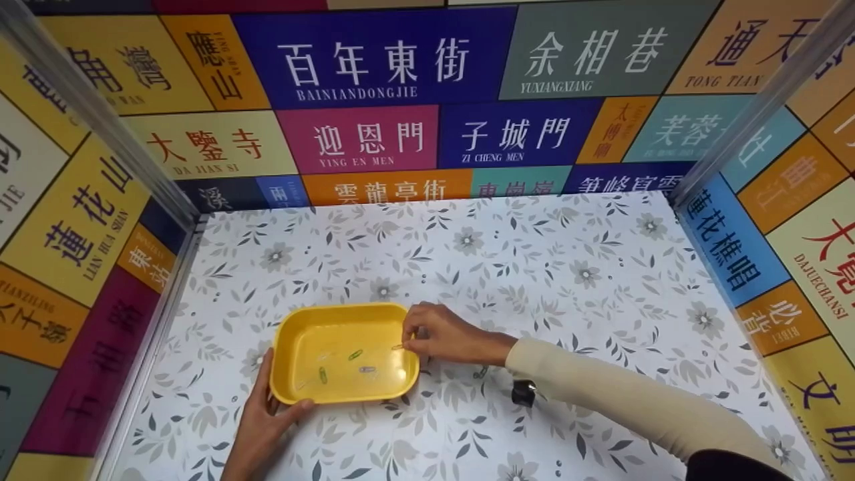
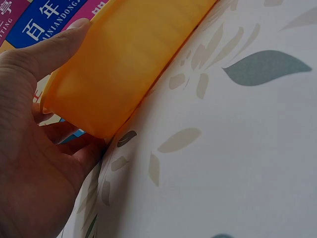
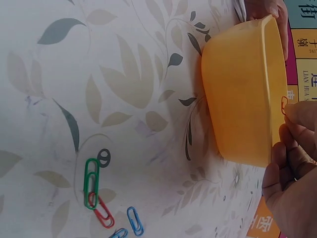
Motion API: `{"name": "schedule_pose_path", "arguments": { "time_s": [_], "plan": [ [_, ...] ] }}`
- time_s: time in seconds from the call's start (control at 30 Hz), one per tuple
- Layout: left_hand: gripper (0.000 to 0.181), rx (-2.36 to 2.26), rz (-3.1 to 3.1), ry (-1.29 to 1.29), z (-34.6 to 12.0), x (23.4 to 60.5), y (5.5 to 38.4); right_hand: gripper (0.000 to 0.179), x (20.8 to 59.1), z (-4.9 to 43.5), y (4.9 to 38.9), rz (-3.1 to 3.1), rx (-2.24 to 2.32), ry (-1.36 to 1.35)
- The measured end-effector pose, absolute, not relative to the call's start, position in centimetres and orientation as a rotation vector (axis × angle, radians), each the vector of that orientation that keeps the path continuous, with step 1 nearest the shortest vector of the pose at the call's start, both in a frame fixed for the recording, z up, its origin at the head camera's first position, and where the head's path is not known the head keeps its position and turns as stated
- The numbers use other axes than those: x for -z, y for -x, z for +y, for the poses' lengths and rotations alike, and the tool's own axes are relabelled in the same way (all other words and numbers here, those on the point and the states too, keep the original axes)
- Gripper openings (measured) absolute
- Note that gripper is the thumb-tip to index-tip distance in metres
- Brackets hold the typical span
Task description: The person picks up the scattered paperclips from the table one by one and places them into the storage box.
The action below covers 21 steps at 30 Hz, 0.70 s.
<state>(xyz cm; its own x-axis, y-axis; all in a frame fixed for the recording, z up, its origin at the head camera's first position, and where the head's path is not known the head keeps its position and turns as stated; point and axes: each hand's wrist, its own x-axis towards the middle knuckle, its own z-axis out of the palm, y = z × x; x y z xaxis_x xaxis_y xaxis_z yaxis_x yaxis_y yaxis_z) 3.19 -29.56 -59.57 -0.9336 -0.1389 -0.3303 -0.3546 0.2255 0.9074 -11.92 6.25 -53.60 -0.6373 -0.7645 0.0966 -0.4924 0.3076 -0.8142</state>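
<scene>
A yellow plastic tray (image 1: 294,334) sits on the floral surface with several paper clips on its bottom, among them a green paper clip (image 1: 323,375) and a pale purplish one (image 1: 367,369). My left hand (image 1: 262,417) holds the tray's near left corner; in the left wrist view its thumb lies along the rim and other fingers reach under the side. At the right rim, my right hand (image 1: 449,334) pinches an orange-red paper clip (image 3: 284,105) between thumb and finger, just over the tray's inside. Its other fingers are by the tray's outer wall.
On the surface below my right forearm lie a green paper clip (image 3: 91,183), a red one (image 3: 103,211) overlapping it, and a blue one (image 3: 134,221) with another blue one partly cut off. Panels with printed signs (image 1: 374,60) enclose the surface at the back and both sides.
</scene>
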Motion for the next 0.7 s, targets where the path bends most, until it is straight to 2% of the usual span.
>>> {"name": "schedule_pose_path", "arguments": {
  "time_s": [0.7],
  "plan": [
    [0.127,-1.788,2.334,0.451,-29.6,59.7,-3.3,0.005,52.7,4.2,12.2,2.373,0.983,1.202]
  ]
}}
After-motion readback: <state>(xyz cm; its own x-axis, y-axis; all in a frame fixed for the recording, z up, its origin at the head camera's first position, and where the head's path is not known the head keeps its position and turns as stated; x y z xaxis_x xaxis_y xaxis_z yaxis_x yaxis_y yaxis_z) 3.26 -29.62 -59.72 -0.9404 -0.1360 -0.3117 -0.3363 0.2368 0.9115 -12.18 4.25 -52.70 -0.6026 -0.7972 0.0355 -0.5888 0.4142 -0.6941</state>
